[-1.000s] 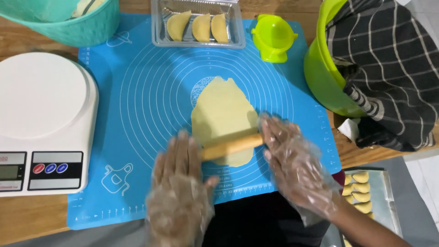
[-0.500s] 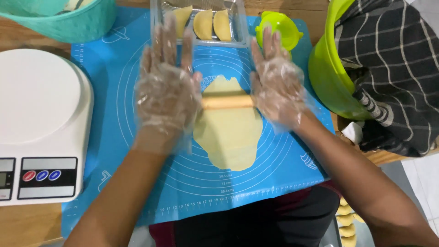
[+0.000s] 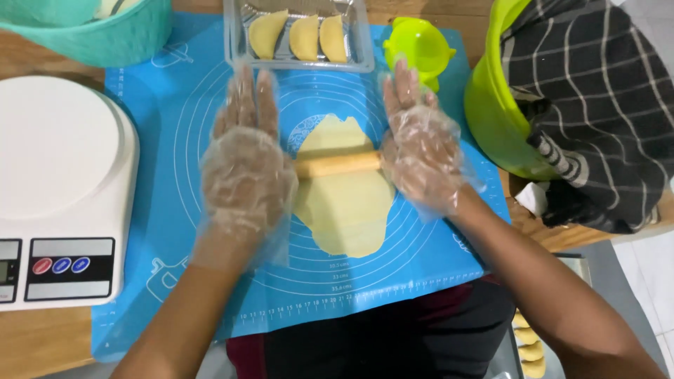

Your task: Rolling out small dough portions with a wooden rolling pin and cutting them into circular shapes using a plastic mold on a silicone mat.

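We note, left to right, the left hand (image 3: 246, 172) and right hand (image 3: 420, 151) (both gloved, flat, fingers spread) pressing a wooden rolling pin (image 3: 338, 164) across an already thin dough sheet (image 3: 345, 200), three formed pastries (image 3: 303, 36) in the tray.

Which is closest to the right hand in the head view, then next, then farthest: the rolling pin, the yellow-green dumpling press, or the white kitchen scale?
1. Rolling pin: under the right hand, across the dough.
2. Yellow-green dumpling press: just beyond the fingertips.
3. White kitchen scale: far left, off the mat.
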